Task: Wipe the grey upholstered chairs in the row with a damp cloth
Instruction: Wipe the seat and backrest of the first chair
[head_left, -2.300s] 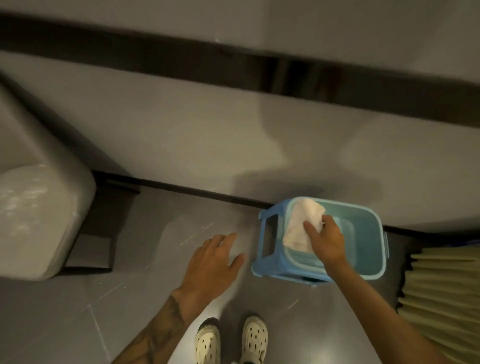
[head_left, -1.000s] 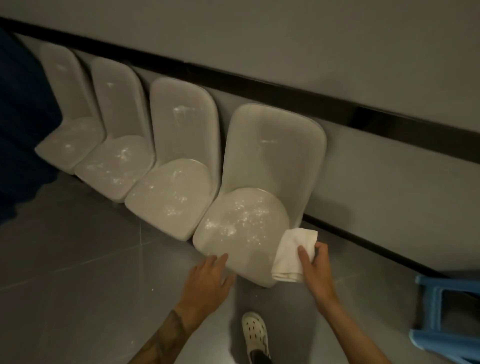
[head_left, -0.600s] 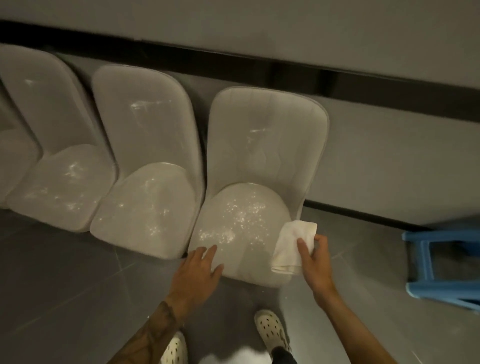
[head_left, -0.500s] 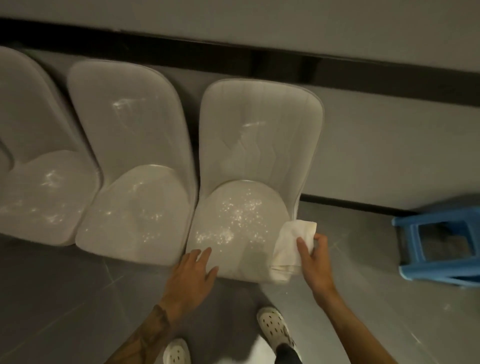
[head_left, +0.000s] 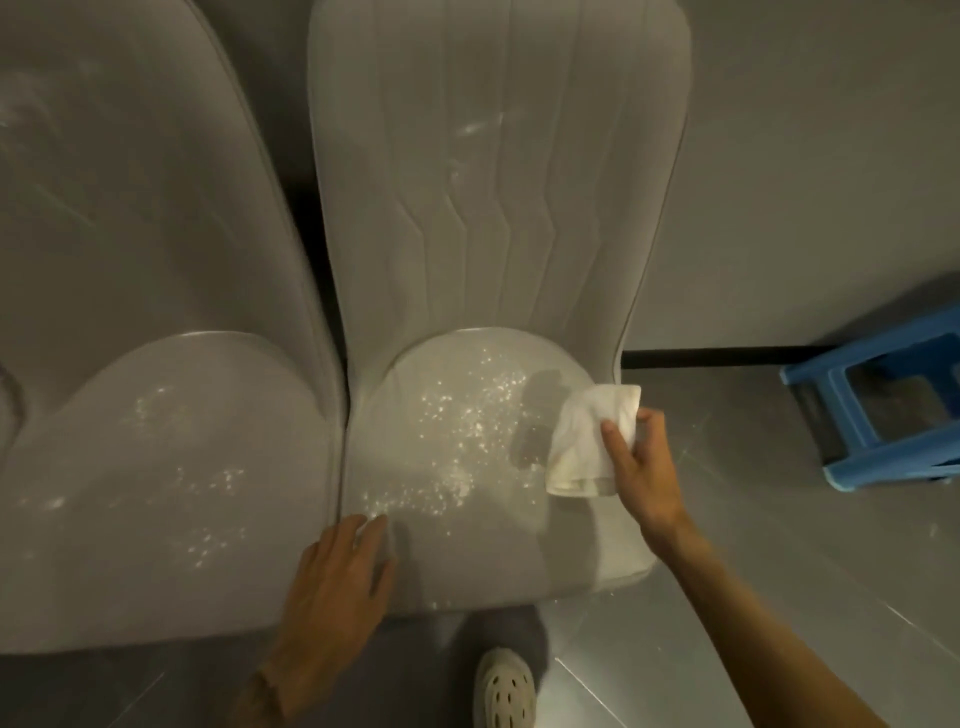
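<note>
Our right hand pinches the folded white cloth between thumb and fingers, over the right edge of the end chair's seat; we cannot tell whether it touches the fabric. Our left hand, fingers straight, rests on the front-left edge. White specks lie between both hands. We judge wiping is only starting. Next: press the cloth flat and sweep leftward through the specks.

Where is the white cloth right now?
In the head view the white cloth is right of centre, pinched in the right hand at the right edge of the speckled chair seat, with the blue stool farther right.
</note>
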